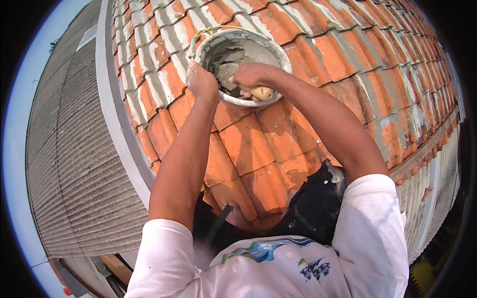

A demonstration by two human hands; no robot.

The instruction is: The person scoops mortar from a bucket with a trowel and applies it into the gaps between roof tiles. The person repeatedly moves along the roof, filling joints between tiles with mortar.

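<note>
A round bucket (286,55) with a mortar-crusted rim stands on the orange roof tiles ahead of me. Grey wet mortar (258,51) lies inside it. My left hand (201,79) is closed on the bucket's left rim, close to where a rope handle (193,45) hangs over the edge. Over the near side of the bucket, my right hand (253,78) grips a trowel by its rounded wooden handle (262,93). The mortar-coated trowel blade (227,73) reaches down into the bucket, its tip hard to tell from the mortar.
Overlapping clay tiles (251,141) slope all around, many joints smeared with grey mortar. A pale concrete edge (117,109) borders them on the left, with a grey corrugated roof (79,154) beyond. Lower right runs a wooden board (422,149) above light corrugated sheeting (427,203).
</note>
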